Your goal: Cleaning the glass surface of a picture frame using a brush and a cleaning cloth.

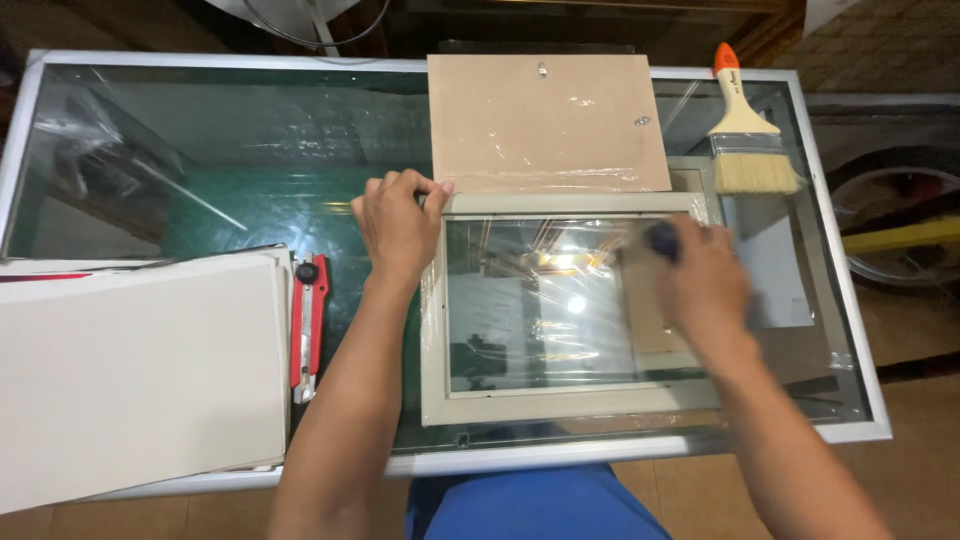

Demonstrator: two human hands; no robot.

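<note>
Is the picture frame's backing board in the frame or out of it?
Out. The brown backing board lies flat on the glass table just beyond the picture frame, whose opening shows only glass.

Left grip (398,225): fingers curled over the top left corner of the cream picture frame (560,405).
Right grip (702,285): blurred, closed round a dark blue object (661,238) over the frame's glass.
Beyond both grips: brown backing board (545,120).
Far side of right grip: paintbrush (748,135).
Left of left grip: red utility knife (309,325), white boards (140,375).
Under all: glass worktop (200,160).
</note>
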